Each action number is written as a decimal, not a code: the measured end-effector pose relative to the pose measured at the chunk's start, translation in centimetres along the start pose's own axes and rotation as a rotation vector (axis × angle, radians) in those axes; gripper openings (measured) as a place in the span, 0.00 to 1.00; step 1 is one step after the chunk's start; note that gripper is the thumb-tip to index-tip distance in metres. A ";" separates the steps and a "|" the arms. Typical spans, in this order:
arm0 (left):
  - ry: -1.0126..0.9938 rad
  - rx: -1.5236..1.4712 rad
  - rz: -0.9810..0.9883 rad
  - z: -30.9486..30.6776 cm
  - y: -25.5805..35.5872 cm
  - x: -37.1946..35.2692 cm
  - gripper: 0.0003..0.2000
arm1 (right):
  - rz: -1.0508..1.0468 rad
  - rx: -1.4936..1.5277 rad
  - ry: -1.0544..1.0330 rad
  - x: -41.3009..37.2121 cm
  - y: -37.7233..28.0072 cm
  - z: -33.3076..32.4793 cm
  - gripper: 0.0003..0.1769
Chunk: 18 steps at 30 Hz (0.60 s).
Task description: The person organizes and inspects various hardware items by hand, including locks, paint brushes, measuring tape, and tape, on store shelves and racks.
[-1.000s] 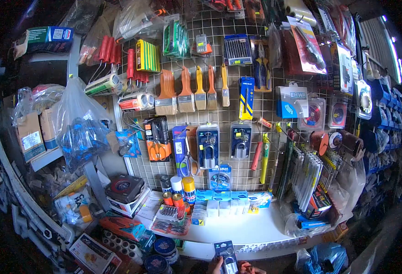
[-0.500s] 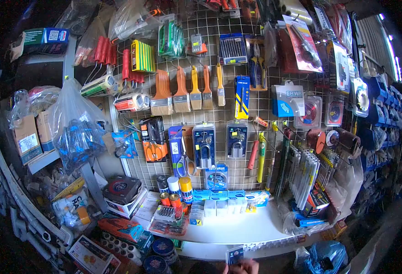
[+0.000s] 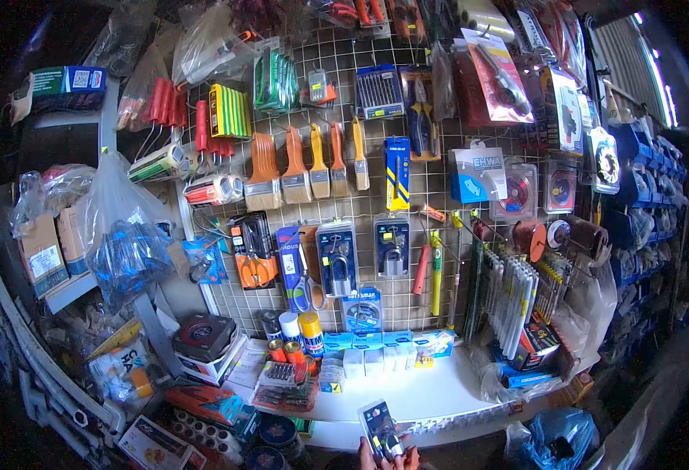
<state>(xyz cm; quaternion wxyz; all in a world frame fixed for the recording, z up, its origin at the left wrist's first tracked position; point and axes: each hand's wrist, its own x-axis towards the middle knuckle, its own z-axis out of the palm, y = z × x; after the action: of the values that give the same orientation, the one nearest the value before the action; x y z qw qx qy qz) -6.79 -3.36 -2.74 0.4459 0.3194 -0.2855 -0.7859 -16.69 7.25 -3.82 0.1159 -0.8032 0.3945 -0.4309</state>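
Observation:
At the bottom middle of the head view, a padlock in a blister pack (image 3: 377, 423) with a dark card is held up, tilted, in front of the white shelf's edge. My left hand (image 3: 367, 456) grips its lower left side. My right hand (image 3: 410, 458) is closed at its lower right side, fingers against the pack. Both hands are cut off by the frame's lower edge. Two similar padlock packs, a left one (image 3: 337, 262) and a right one (image 3: 392, 249), hang on the wire grid above.
A white shelf (image 3: 431, 395) carries spray cans (image 3: 311, 335), small blue-and-white boxes (image 3: 372, 360) and blister packs. Paintbrushes (image 3: 264, 172), scissors and discs hang on the wire grid behind. A blue plastic bag (image 3: 560, 439) lies low on the right, paint-tin-like cans (image 3: 278, 429) low on the left.
The padlock pack and both hands have come up and left, further into view. The pack's front now shows more. The wall display has shifted left and slightly down with the camera.

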 end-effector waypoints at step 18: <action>-0.033 -0.016 -0.002 1.1 -1.7 -0.7 0.20 | 0.407 0.628 0.386 7.0 0.8 -7.1 0.27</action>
<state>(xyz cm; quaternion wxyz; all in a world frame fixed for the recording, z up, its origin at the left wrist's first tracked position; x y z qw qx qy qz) -8.21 -1.83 -3.10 0.4432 0.3031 -0.2860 -0.7936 -20.49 2.68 4.21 0.3617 -0.5392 0.4091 -0.6412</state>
